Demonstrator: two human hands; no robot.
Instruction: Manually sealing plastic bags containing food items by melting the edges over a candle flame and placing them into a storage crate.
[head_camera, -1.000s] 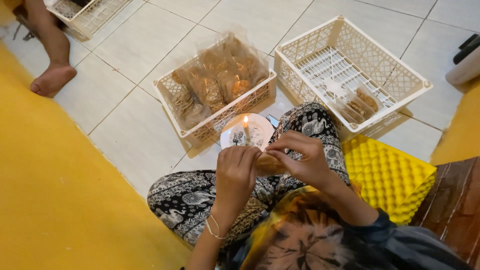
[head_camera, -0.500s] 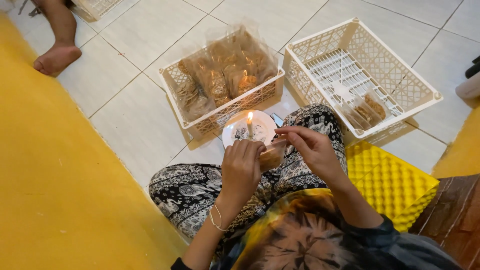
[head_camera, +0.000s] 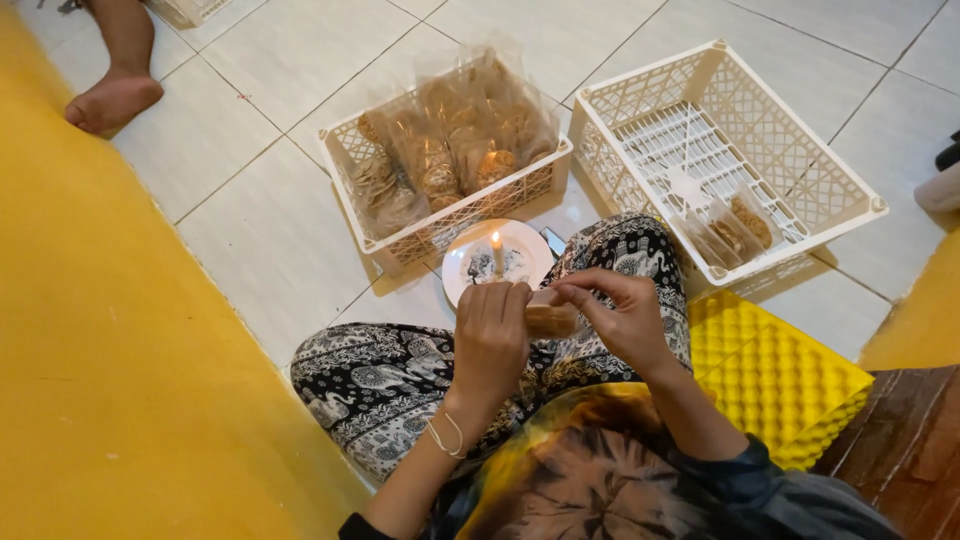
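Note:
My left hand (head_camera: 490, 340) and my right hand (head_camera: 620, 318) together hold a small clear bag of brown crackers (head_camera: 552, 320) above my lap, fingers pinching its top edge. Just beyond the bag a lit candle (head_camera: 496, 252) stands on a white plate (head_camera: 468, 282) on the floor. A white plastic crate (head_camera: 400, 238) behind the plate is full of packed cracker bags (head_camera: 455, 140). To its right a second white crate (head_camera: 835, 200) holds a few bags (head_camera: 738, 228) in its near corner.
I sit cross-legged in patterned trousers on white tile. A yellow mat (head_camera: 90, 380) covers the floor on my left, a yellow ridged cushion (head_camera: 775, 370) lies by my right knee. Another person's bare foot (head_camera: 108, 100) rests at top left. A dark wooden surface (head_camera: 910, 450) is at lower right.
Both hands have lowered the bag slightly from the candle flame toward my lap. The camera has shifted a little, so the crates sit further right in view.

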